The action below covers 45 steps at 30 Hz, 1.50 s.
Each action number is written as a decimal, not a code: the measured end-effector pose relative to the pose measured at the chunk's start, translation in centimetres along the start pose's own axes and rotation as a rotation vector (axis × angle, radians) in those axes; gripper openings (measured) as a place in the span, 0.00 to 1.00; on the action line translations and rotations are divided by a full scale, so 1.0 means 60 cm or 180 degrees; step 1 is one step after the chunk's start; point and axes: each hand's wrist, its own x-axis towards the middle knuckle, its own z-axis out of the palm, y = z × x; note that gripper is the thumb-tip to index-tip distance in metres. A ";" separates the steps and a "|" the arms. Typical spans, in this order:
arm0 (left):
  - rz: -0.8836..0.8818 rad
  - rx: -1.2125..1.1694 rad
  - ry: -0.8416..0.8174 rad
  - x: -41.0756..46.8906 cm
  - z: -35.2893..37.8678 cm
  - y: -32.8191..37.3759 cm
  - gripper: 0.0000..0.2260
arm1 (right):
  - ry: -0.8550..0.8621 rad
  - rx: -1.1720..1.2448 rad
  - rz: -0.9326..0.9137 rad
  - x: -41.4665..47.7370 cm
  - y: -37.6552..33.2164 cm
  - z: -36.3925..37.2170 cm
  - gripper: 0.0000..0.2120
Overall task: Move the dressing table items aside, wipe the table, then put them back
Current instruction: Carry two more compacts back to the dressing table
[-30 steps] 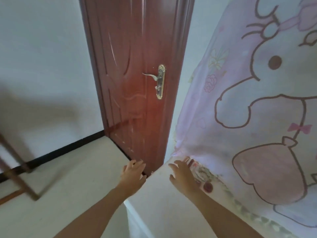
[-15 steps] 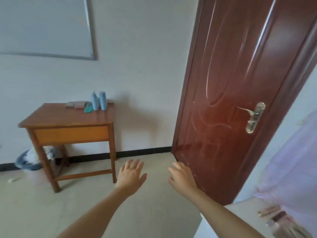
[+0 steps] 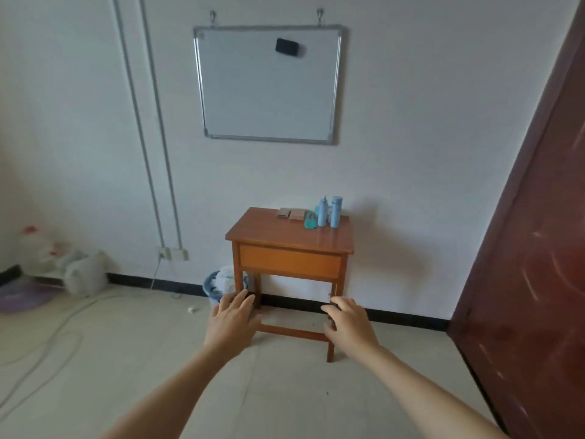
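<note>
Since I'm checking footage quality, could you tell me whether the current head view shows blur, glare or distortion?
Head view: wide-angle distortion bows the grey wall pipes and tilts the dark red wooden door, whose marks smear with motion blur; a soft sheen lies on the brown wooden table near the two light blue bottles.

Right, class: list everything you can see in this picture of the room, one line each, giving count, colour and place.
table: one, orange-brown, against the far wall
bottles: two, light blue, upright, table's back right
flat cases: two, pinkish-brown, left of the bottles
teal item: one, teal, beside the bottles; kind unclear
whiteboard: one, white, wall above the table
eraser: one, black, on the whiteboard
bin: one, blue, floor left of the table
door: one, red-brown, far right
cable: one, white, floor at left
left hand: one, open, held out, empty
right hand: one, open, held out, empty
</note>
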 end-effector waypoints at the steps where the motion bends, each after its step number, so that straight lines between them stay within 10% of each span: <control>1: -0.0036 -0.0002 0.0034 0.006 -0.006 -0.011 0.21 | -0.0038 -0.0008 -0.0054 0.016 -0.009 0.003 0.19; 25: -0.0766 -0.0224 0.0595 0.433 0.017 0.007 0.20 | -0.0275 0.0116 -0.0808 0.531 0.153 0.026 0.19; 45: -0.0666 -0.0440 0.0577 0.878 0.066 -0.265 0.22 | -0.0333 0.0027 -0.0160 0.951 0.116 0.170 0.20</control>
